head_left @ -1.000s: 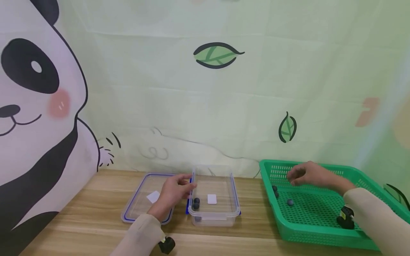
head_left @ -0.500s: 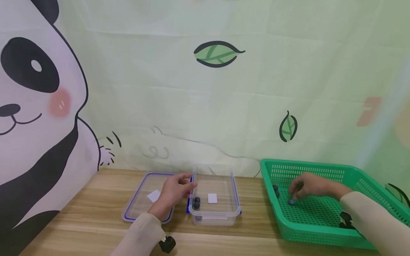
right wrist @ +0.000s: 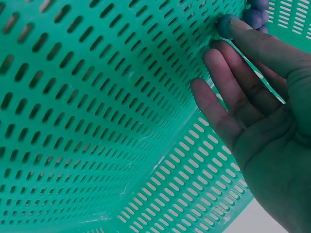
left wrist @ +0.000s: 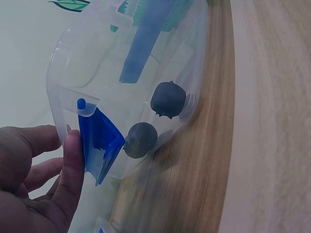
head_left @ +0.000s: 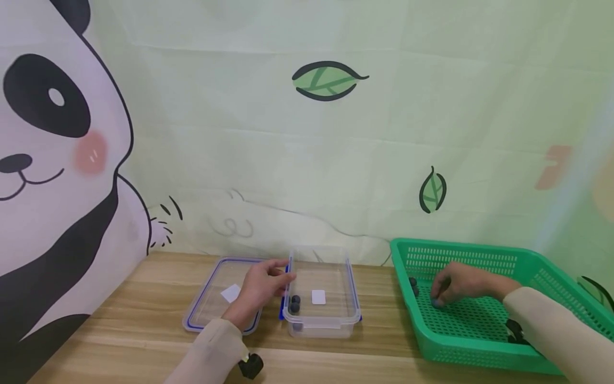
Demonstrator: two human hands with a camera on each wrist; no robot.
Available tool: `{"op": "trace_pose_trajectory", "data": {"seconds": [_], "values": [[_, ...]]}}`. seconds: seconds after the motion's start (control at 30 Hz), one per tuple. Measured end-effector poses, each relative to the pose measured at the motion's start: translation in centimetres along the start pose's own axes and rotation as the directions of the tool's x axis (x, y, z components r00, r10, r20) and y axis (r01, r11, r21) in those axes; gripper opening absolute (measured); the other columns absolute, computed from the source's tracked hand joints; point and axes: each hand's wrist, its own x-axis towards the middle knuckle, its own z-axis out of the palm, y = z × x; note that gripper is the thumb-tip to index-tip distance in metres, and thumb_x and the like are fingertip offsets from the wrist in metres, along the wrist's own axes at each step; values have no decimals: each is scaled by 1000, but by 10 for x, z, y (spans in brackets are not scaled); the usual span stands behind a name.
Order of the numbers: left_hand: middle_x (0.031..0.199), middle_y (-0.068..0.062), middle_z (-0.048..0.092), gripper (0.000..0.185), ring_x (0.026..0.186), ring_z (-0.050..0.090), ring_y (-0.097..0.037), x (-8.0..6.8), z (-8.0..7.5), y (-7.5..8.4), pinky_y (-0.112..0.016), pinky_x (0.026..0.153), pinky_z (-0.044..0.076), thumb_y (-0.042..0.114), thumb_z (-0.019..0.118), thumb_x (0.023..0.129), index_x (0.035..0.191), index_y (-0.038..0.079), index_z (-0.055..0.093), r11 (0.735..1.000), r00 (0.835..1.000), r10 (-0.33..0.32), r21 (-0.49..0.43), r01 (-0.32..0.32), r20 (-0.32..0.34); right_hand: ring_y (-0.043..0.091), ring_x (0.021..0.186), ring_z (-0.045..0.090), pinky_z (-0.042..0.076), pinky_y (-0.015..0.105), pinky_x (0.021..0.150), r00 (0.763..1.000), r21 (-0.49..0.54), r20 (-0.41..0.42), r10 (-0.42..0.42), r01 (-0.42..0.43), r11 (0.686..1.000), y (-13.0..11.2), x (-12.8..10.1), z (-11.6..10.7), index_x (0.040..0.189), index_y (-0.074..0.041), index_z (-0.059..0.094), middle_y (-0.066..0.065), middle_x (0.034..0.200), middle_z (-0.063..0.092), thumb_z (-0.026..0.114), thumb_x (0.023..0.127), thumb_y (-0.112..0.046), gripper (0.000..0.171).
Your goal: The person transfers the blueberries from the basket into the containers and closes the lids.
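In the head view, a clear plastic food container (head_left: 331, 274) stands mid-table with blueberries (head_left: 295, 304) in its near left corner. My left hand (head_left: 263, 282) holds its left rim; the left wrist view shows fingers beside the hanging blue latch (left wrist: 99, 143). Two blueberries (left wrist: 168, 99) show through the wall there. At right, my right hand (head_left: 460, 285) reaches down into a green plastic basket (head_left: 479, 360). Thumb and fingers pinch a blueberry (right wrist: 226, 26) at the basket's perforated floor. More blueberries (right wrist: 255, 17) lie just beyond it, against the basket's left side.
A clear lid with a blue seal (head_left: 201, 314) lies left of the container, partly under my left forearm. The wooden tabletop (head_left: 379, 330) shows between container and basket. Behind stands a printed cloth backdrop (head_left: 240, 106) with a panda and leaves.
My right hand has lowered from above the basket floor onto the single blueberry and closed thumb and fingers on it. My left hand stays at the container's rim.
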Motion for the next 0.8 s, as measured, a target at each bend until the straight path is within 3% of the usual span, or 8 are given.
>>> {"op": "trace_pose_trajectory", "data": {"seconds": [0.4,0.63,0.8], "values": [[104,-15,68,47,79,70,-20,-1,0,1,-29,72,65,6,77,98,142,-2,64,1000,1000,-10,-8,10,-2,18,89,69,61,32,76,998,-10,-55,21,-21,1000,4,-1,-4,101,-4,79,2,98,74,79,90,-5,11],[104,-15,67,47,79,70,-20,-2,0,1,-30,72,65,6,77,98,142,-3,63,1000,1000,2,-9,-2,2,20,95,70,61,36,79,979,-25,-205,6,-12,1000,-4,-9,-16,111,-2,78,3,105,75,76,99,-15,18],[103,-15,67,47,78,69,-19,-2,0,1,-30,72,65,7,77,98,142,-2,63,1000,1000,2,-2,-2,-1,23,104,71,60,38,85,935,-38,-354,7,-22,999,-23,-15,-30,116,-6,78,3,110,77,75,102,-23,22]]}}
